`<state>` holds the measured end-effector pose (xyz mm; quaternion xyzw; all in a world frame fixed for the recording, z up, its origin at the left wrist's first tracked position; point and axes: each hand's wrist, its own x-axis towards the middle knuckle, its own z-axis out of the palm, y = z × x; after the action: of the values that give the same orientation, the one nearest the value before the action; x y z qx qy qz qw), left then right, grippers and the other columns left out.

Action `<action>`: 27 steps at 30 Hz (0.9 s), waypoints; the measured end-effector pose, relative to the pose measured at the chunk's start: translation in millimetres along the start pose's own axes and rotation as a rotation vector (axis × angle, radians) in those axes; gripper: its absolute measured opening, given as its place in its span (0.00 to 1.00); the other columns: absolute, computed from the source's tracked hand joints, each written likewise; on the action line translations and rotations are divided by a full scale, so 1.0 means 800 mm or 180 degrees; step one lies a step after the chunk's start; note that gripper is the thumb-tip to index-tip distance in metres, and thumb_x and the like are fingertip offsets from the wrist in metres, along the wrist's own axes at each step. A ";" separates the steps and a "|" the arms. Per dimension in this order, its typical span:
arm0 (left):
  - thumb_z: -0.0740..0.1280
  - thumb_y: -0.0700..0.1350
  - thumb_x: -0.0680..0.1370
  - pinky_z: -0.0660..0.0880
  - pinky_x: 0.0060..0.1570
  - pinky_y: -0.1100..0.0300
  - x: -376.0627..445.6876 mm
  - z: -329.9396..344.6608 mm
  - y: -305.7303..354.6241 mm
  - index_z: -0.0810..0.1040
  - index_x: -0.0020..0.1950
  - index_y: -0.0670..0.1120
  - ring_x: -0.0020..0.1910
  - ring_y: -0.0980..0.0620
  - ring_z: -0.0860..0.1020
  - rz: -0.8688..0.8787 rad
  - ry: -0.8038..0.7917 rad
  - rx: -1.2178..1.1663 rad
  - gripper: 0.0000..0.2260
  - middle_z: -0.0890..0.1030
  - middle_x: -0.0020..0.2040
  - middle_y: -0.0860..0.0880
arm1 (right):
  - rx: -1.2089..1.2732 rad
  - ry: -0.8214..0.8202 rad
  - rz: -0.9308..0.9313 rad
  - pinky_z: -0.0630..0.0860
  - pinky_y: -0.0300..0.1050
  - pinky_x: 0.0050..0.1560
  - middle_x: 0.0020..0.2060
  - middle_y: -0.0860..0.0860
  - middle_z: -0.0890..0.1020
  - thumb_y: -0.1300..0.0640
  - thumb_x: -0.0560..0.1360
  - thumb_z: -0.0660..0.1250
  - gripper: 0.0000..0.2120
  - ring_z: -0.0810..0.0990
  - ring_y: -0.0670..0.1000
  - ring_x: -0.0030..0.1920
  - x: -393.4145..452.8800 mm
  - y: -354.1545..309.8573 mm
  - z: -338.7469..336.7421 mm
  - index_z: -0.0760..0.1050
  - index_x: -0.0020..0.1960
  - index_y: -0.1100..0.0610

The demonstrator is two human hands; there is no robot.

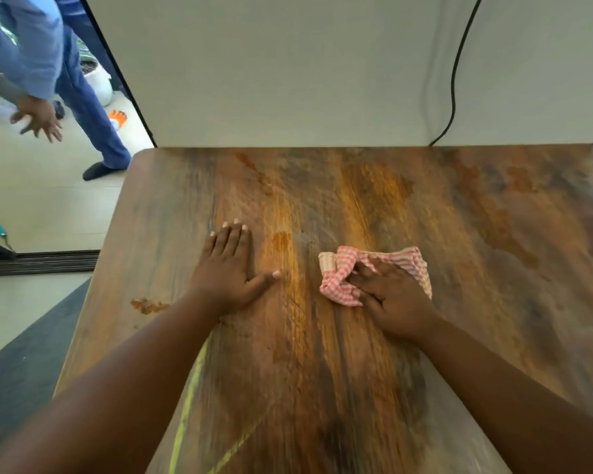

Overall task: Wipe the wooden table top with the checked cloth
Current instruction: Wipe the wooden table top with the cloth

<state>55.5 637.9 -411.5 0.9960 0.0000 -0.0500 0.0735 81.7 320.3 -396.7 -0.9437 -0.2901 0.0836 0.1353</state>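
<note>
A dark, streaky wooden table top fills most of the view. A bunched red-and-white checked cloth lies on it right of centre. My right hand presses down on the cloth, fingers curled into its folds. My left hand rests flat on the bare wood to the left of the cloth, fingers together, thumb out, holding nothing. An orange-brown smear sits between the two hands, and a small crusty spot lies near the left edge.
A white backdrop panel stands at the table's far edge, with a black cable hanging down it. Another person in blue clothing stands on the floor at the far left. Yellow lines cross the near table surface.
</note>
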 end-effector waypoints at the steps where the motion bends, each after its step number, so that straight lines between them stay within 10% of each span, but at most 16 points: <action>1: 0.39 0.77 0.70 0.35 0.74 0.51 0.001 0.000 0.000 0.41 0.79 0.43 0.77 0.48 0.37 -0.0005 0.0001 0.0001 0.49 0.40 0.79 0.45 | 0.0022 0.0039 0.0088 0.59 0.56 0.71 0.70 0.49 0.69 0.50 0.78 0.59 0.19 0.64 0.57 0.72 0.012 0.002 -0.001 0.68 0.69 0.45; 9: 0.40 0.78 0.69 0.35 0.74 0.52 0.007 0.006 -0.003 0.40 0.79 0.45 0.77 0.50 0.36 -0.0006 0.0006 -0.0040 0.50 0.39 0.79 0.46 | -0.0057 0.0052 0.0442 0.49 0.53 0.73 0.75 0.46 0.60 0.48 0.80 0.54 0.20 0.54 0.55 0.75 0.090 -0.042 0.015 0.61 0.72 0.40; 18: 0.38 0.78 0.69 0.35 0.74 0.51 0.009 0.008 -0.007 0.36 0.78 0.46 0.75 0.51 0.32 0.0014 -0.0017 -0.0088 0.49 0.36 0.78 0.47 | 0.0172 0.0057 -0.0058 0.66 0.60 0.67 0.65 0.54 0.75 0.55 0.75 0.63 0.17 0.71 0.60 0.67 0.034 0.001 -0.016 0.75 0.64 0.51; 27: 0.37 0.78 0.68 0.36 0.75 0.50 0.012 0.008 -0.005 0.35 0.77 0.45 0.75 0.49 0.32 0.0035 -0.0049 -0.0022 0.49 0.35 0.78 0.47 | -0.0019 0.0156 0.0681 0.51 0.56 0.74 0.75 0.47 0.60 0.48 0.79 0.53 0.21 0.55 0.56 0.75 0.165 -0.046 0.006 0.62 0.72 0.42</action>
<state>64.7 641.2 -419.3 0.9954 -0.0059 -0.0572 0.0773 169.2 425.8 -400.9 -0.9714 -0.1846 0.0735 0.1299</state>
